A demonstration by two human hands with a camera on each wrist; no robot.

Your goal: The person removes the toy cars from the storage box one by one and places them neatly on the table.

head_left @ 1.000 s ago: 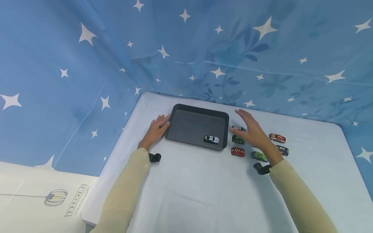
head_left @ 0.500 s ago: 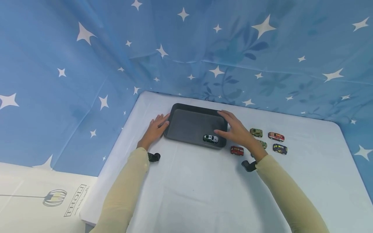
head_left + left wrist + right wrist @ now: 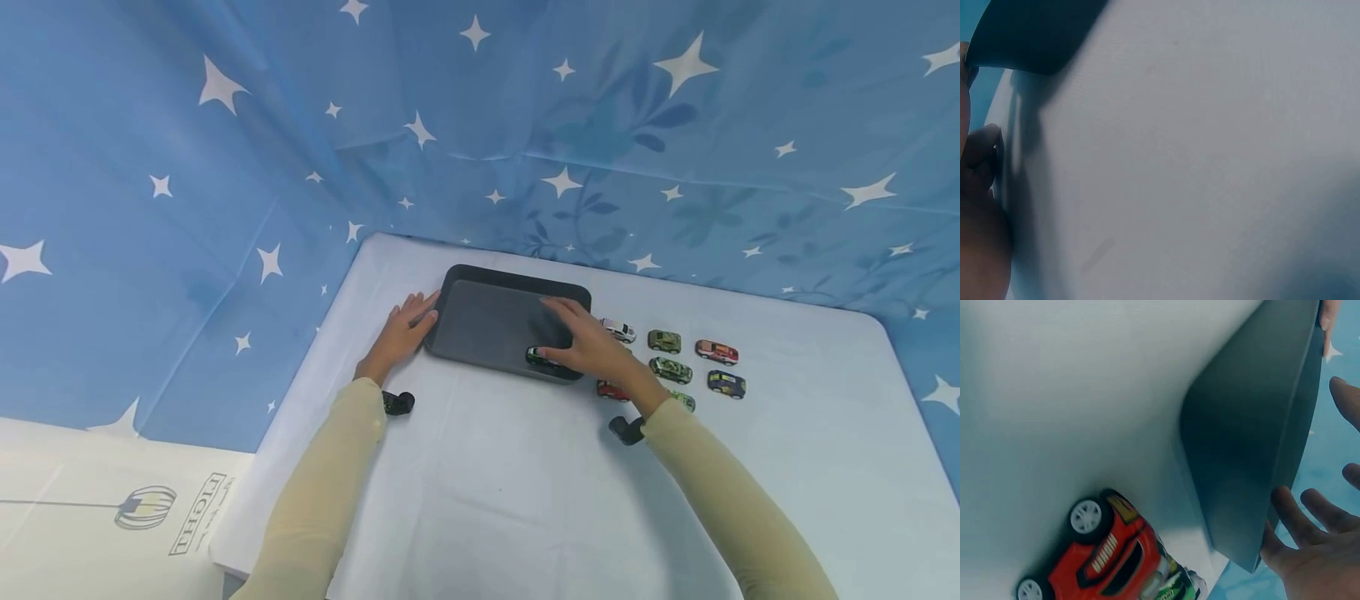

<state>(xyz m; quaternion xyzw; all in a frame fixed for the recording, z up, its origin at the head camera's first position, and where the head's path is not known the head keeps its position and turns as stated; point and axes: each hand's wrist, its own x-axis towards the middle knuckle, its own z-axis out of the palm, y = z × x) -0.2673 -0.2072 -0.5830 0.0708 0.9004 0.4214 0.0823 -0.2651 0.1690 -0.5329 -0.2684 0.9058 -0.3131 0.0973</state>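
Observation:
A dark grey rectangular tray [image 3: 517, 282] lies on the white table, with a small toy car [image 3: 536, 356] inside near its front right corner. My left hand [image 3: 400, 333] rests at the tray's left rim with its fingers fairly straight. Over the right part of the tray is my right hand [image 3: 592, 343], fingers spread and thumb close to the toy car, which it partly covers. In the right wrist view, the spread fingers of the right hand [image 3: 1316, 544] show above the tray's wall [image 3: 1235, 431]. The left wrist view catches only a corner of the tray [image 3: 1035, 37] and part of the left hand.
Right of the tray stand several toy cars, among them a white one [image 3: 618, 330], an orange-red one [image 3: 717, 352] and a dark blue one [image 3: 727, 383]. A red car [image 3: 1110, 550] sits under the right wrist. A blue star-patterned curtain [image 3: 480, 108] hangs behind the table.
My right hand has moved left, from above the toy cars at the right to over the tray, beside the car inside it. The left hand has stayed at the rim.

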